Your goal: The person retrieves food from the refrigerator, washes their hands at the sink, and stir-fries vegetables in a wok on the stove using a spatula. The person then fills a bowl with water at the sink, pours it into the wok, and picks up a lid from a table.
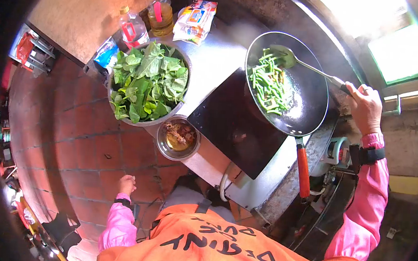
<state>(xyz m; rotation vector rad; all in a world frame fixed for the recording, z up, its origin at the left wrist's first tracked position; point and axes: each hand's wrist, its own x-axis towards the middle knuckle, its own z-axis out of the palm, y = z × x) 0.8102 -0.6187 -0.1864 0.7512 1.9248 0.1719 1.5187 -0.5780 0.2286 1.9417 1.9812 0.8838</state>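
Green beans (pixel 269 84): slender, glossy cut pods heaped in the left half of the wok (pixel 312 89), upper right of my view.
Wok: round, dark, shiny inside; red-orange handle pointing down the frame.
Spatula (pixel 315 71): metal, rounded head against the beans.
Right hand (pixel 365 104): right of frame, fingers wrapped around the spatula's handle end.
Left hand (pixel 127 185): lower left, fingers curled; I can't tell whether they're pressed together.
Orange garment (pixel 201 249): bottom of frame; I read "DESTINY" upside down, other letters unclear.
Packet (pixel 195 22): crinkled and printed, top centre; too small for me to read.
Bottles (pixel 160 20): clear-walled, upper left; one holds yellow liquid.
Pot (pixel 187 83): wide, round, piled with broad leafy greens (pixel 150 81).
Metal bowl (pixel 165 149): just below the pot, brownish pieces in yellowish liquid.
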